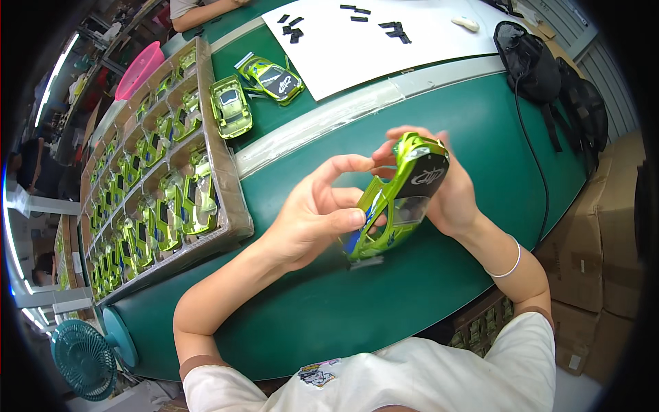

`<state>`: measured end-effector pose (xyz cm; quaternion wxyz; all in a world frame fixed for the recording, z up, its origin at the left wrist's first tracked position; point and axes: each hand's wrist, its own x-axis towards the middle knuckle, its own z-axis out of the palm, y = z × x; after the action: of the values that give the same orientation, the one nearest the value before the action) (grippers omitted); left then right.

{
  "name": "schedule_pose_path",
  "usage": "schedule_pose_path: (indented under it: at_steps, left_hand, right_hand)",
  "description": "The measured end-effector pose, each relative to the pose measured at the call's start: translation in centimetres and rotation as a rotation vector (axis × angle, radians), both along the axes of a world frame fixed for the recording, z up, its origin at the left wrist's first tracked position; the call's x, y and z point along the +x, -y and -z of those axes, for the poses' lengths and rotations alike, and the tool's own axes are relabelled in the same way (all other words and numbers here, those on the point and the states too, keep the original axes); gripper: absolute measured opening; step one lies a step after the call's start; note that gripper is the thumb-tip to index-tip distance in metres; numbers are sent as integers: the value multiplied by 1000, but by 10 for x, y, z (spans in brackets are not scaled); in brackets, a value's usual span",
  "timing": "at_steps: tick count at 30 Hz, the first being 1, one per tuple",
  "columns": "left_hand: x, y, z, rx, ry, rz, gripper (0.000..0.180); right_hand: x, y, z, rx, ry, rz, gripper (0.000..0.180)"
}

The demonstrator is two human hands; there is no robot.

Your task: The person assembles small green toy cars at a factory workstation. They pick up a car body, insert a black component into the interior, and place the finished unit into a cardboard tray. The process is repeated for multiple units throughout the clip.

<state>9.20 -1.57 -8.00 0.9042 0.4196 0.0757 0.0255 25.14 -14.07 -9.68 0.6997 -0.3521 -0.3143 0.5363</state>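
Note:
A lime-green toy car body (395,213) with a black hood is held up over the green table, tilted with its nose upward. My left hand (321,206) grips its side, thumb across the door and window area. Around the front end and far side, my right hand (449,185) supports the shell, its fingers slightly blurred behind the nose; a white bangle circles that wrist. Beyond, next to the divided box, lie two more green car bodies: one with a black hood (274,81) and one showing its pale underside (232,106).
A divided cardboard box (237,220) at left holds rows of green car bodies. A white sheet (336,51) with small black pieces (396,32) lies at the back. Around stand a pink basin (139,71), black bag (525,58), teal fan (84,358) and cartons (573,233). Another person's arm (204,14) rests far left.

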Motion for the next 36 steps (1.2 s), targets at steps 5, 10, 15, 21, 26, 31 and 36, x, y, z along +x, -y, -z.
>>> schedule_pose_path:
  at_steps: [5,10,15,21,26,31,36]
  left_hand:
    - [-4,3,12,-262,81,73,60]
    - [-2,15,18,-309,58,126,59]
    - [-4,17,20,-264,71,179,55]
    - [-6,2,7,870,276,-32,72]
    - [-6,14,2,1389,253,-289,73]
    - [-11,22,2,1427,237,-366,66]
    - [-14,28,1,1474,191,-369,61]
  right_hand:
    - [-2,-9,4,265,681,-14,47]
    - [-4,-12,22,557,675,69,16]
    - [0,-6,11,422,700,20,11]
    - [-1,-7,21,437,526,285,17]
    - [-4,-11,22,423,719,347,19]
    - [-7,-11,20,422,779,327,17]
    - [-9,-12,21,437,880,280,25]
